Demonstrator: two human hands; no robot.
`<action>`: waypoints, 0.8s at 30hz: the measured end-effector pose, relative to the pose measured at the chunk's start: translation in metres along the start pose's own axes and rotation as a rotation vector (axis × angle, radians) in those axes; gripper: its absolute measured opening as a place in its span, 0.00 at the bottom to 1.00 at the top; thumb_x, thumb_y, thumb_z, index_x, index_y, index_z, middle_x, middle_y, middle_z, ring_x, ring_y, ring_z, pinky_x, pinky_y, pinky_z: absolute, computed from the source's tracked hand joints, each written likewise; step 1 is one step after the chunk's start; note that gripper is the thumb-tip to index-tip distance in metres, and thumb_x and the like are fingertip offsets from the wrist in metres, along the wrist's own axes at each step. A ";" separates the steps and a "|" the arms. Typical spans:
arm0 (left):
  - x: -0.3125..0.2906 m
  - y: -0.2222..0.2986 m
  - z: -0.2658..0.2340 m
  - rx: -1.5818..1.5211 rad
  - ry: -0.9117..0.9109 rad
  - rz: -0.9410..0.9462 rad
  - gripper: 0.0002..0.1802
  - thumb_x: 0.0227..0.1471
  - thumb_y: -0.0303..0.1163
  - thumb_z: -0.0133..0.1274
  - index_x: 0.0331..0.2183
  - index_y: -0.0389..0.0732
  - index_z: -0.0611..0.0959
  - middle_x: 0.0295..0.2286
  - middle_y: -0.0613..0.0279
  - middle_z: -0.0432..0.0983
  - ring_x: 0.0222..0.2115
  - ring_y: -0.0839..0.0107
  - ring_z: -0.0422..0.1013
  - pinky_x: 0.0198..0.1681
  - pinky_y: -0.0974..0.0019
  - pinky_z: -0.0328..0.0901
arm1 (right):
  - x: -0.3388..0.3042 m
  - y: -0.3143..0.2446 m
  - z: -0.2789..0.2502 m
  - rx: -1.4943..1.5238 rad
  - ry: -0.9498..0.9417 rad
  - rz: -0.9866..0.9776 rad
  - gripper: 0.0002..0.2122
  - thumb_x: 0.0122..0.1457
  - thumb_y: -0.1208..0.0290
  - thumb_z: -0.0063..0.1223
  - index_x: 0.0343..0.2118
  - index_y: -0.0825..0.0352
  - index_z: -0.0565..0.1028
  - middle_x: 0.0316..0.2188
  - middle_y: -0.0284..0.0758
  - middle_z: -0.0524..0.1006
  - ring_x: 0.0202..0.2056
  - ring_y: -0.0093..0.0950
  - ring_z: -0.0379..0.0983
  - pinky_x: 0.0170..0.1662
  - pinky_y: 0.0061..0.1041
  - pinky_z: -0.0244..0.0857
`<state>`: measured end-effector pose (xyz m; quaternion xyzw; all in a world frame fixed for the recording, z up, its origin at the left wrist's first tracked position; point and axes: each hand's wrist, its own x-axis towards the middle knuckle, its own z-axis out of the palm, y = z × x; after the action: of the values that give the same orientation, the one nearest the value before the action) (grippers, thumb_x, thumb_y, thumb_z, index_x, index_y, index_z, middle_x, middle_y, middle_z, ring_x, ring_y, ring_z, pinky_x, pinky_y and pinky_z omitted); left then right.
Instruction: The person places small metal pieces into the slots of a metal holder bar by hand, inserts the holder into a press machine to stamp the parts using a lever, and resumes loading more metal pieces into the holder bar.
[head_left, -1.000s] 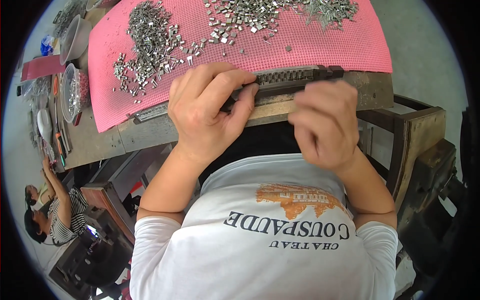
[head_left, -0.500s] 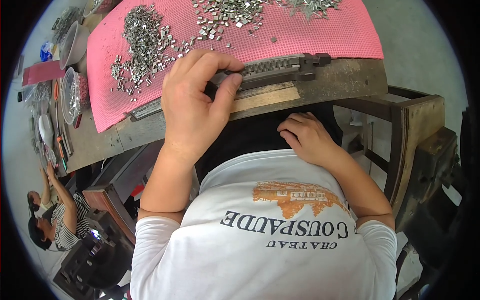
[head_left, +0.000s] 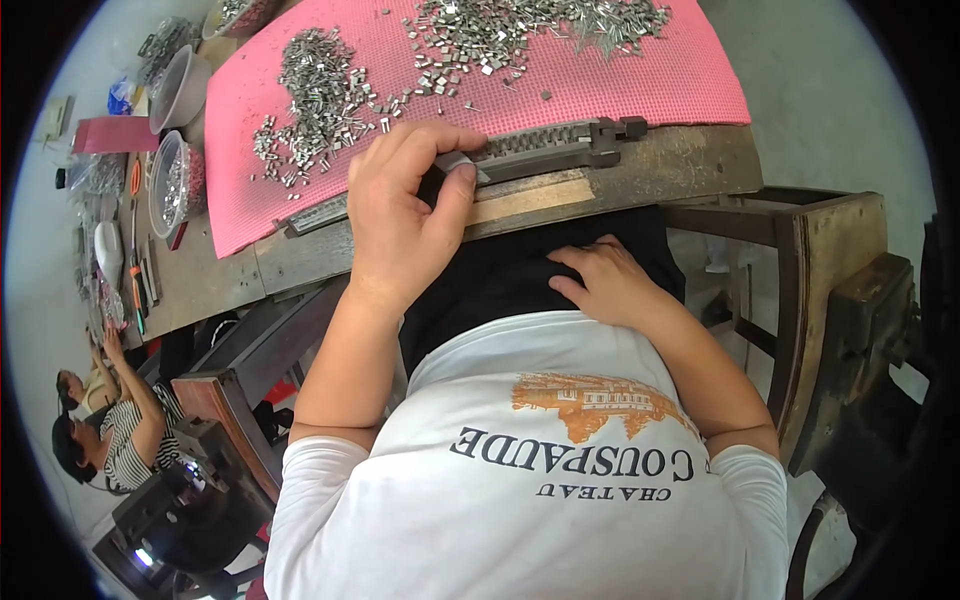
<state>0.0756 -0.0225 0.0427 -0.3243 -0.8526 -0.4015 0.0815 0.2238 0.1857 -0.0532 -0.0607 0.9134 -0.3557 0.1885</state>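
Observation:
A long, dark metal jig (head_left: 545,152) with a row of small notches lies along the near edge of the table. My left hand (head_left: 405,205) is closed over its middle, fingers on the far side and thumb on the near side. A small pale, flat piece (head_left: 455,161) shows between thumb and forefinger; its kind is unclear. To the left of the hand, the jig's other end (head_left: 318,213) comes into sight; the part under my palm is hidden. My right hand (head_left: 612,283) rests on my black-clad lap, holding nothing, with thumb and forefinger apart.
Small metal pieces (head_left: 320,90) and thin pins (head_left: 615,22) lie in piles on a pink mat (head_left: 690,75). Plastic bowls (head_left: 178,185) and a screwdriver (head_left: 136,265) are at the left. A wooden stand (head_left: 835,260) is at the right. Two people sit at far left.
The pale piece between my left thumb and forefinger now shows. My right thumb and forefinger have spread apart. The table has shifted slightly in the view.

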 end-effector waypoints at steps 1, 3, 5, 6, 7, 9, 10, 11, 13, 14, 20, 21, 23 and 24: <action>-0.001 0.001 -0.001 0.004 0.008 0.002 0.09 0.48 0.27 0.61 0.35 0.45 0.86 0.32 0.66 0.79 0.35 0.63 0.73 0.41 0.62 0.60 | -0.001 0.001 0.002 0.026 0.027 -0.013 0.15 0.61 0.65 0.58 0.47 0.68 0.80 0.37 0.46 0.84 0.41 0.45 0.80 0.56 0.42 0.64; -0.002 0.000 -0.004 -0.011 0.026 0.036 0.12 0.47 0.25 0.62 0.37 0.43 0.86 0.33 0.63 0.80 0.35 0.62 0.74 0.42 0.61 0.63 | -0.001 0.002 0.005 0.045 0.076 -0.056 0.14 0.61 0.66 0.58 0.47 0.67 0.80 0.36 0.45 0.84 0.40 0.45 0.80 0.54 0.41 0.65; -0.010 -0.002 -0.009 -0.121 0.051 -0.022 0.12 0.48 0.23 0.62 0.39 0.41 0.85 0.35 0.61 0.81 0.36 0.63 0.75 0.43 0.62 0.65 | -0.001 0.000 0.004 0.065 0.115 -0.113 0.13 0.61 0.66 0.58 0.46 0.67 0.80 0.35 0.45 0.84 0.39 0.44 0.80 0.52 0.41 0.66; -0.015 -0.005 -0.012 -0.238 0.065 -0.078 0.13 0.49 0.22 0.61 0.40 0.39 0.85 0.36 0.59 0.81 0.36 0.63 0.76 0.43 0.63 0.66 | 0.000 -0.003 0.001 0.092 0.132 -0.092 0.12 0.61 0.67 0.60 0.44 0.67 0.81 0.35 0.45 0.84 0.38 0.44 0.80 0.50 0.39 0.66; -0.019 -0.008 -0.016 -0.215 0.090 -0.082 0.13 0.49 0.22 0.61 0.40 0.39 0.85 0.36 0.59 0.81 0.36 0.63 0.76 0.43 0.63 0.66 | 0.001 -0.006 0.000 0.120 0.145 -0.080 0.11 0.60 0.69 0.61 0.43 0.67 0.81 0.36 0.44 0.83 0.36 0.43 0.79 0.48 0.38 0.66; -0.024 -0.020 -0.027 -0.324 0.265 -0.057 0.13 0.51 0.20 0.61 0.41 0.37 0.85 0.38 0.58 0.82 0.38 0.66 0.76 0.44 0.66 0.69 | -0.001 -0.005 0.000 0.104 0.185 -0.123 0.09 0.60 0.70 0.60 0.41 0.67 0.81 0.35 0.43 0.83 0.36 0.42 0.79 0.47 0.38 0.66; -0.026 -0.027 -0.035 -0.317 0.332 -0.068 0.12 0.53 0.19 0.60 0.41 0.37 0.85 0.39 0.60 0.82 0.39 0.71 0.75 0.44 0.69 0.68 | -0.001 -0.003 0.001 0.096 0.234 -0.129 0.08 0.60 0.71 0.60 0.40 0.66 0.81 0.34 0.42 0.83 0.37 0.42 0.79 0.46 0.39 0.66; -0.030 -0.036 -0.045 -0.285 0.359 -0.066 0.12 0.53 0.19 0.60 0.41 0.37 0.85 0.39 0.60 0.82 0.39 0.71 0.75 0.44 0.69 0.68 | -0.001 -0.004 -0.001 0.095 0.225 -0.170 0.08 0.60 0.71 0.60 0.40 0.66 0.81 0.34 0.42 0.83 0.37 0.42 0.79 0.46 0.39 0.66; -0.041 -0.056 -0.068 -0.293 0.462 -0.252 0.13 0.53 0.19 0.61 0.42 0.37 0.85 0.39 0.61 0.82 0.39 0.73 0.74 0.45 0.70 0.67 | -0.001 -0.010 -0.008 0.054 0.246 -0.169 0.07 0.58 0.73 0.61 0.38 0.66 0.82 0.32 0.40 0.82 0.36 0.40 0.79 0.46 0.37 0.66; -0.046 -0.061 -0.078 -0.278 0.528 -0.292 0.12 0.52 0.20 0.62 0.41 0.37 0.86 0.37 0.63 0.82 0.38 0.76 0.74 0.44 0.71 0.66 | 0.001 -0.017 -0.011 0.054 0.235 -0.201 0.07 0.58 0.73 0.61 0.38 0.66 0.82 0.32 0.40 0.82 0.36 0.40 0.79 0.46 0.37 0.66; -0.068 -0.071 -0.115 0.036 0.416 -0.345 0.10 0.50 0.22 0.64 0.38 0.37 0.88 0.33 0.63 0.83 0.34 0.73 0.77 0.41 0.69 0.70 | 0.020 -0.064 -0.026 0.030 0.046 -0.465 0.08 0.56 0.72 0.64 0.38 0.64 0.82 0.30 0.35 0.80 0.33 0.35 0.77 0.45 0.33 0.67; -0.067 -0.070 -0.115 0.057 0.358 -0.322 0.10 0.50 0.22 0.65 0.37 0.37 0.88 0.33 0.61 0.83 0.33 0.72 0.78 0.39 0.68 0.71 | 0.025 -0.076 -0.032 0.022 0.042 -0.468 0.08 0.56 0.72 0.64 0.38 0.64 0.82 0.30 0.35 0.80 0.33 0.35 0.77 0.45 0.33 0.67; -0.061 -0.068 -0.114 0.073 0.337 -0.292 0.09 0.49 0.22 0.66 0.36 0.38 0.88 0.32 0.61 0.82 0.31 0.68 0.78 0.36 0.66 0.73 | 0.036 -0.106 -0.046 0.042 -0.026 -0.547 0.09 0.55 0.75 0.65 0.39 0.67 0.82 0.28 0.36 0.80 0.32 0.36 0.77 0.42 0.33 0.68; -0.057 -0.067 -0.115 0.080 0.290 -0.275 0.09 0.48 0.22 0.66 0.36 0.39 0.89 0.31 0.61 0.82 0.31 0.68 0.78 0.35 0.66 0.73 | 0.041 -0.117 -0.051 0.034 -0.031 -0.547 0.09 0.55 0.75 0.65 0.39 0.67 0.82 0.28 0.36 0.80 0.32 0.36 0.77 0.42 0.33 0.68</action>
<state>0.0645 -0.1662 0.0542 -0.1400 -0.8834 -0.4173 0.1607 0.1639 0.1211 0.0480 -0.3076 0.8538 -0.4078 0.1005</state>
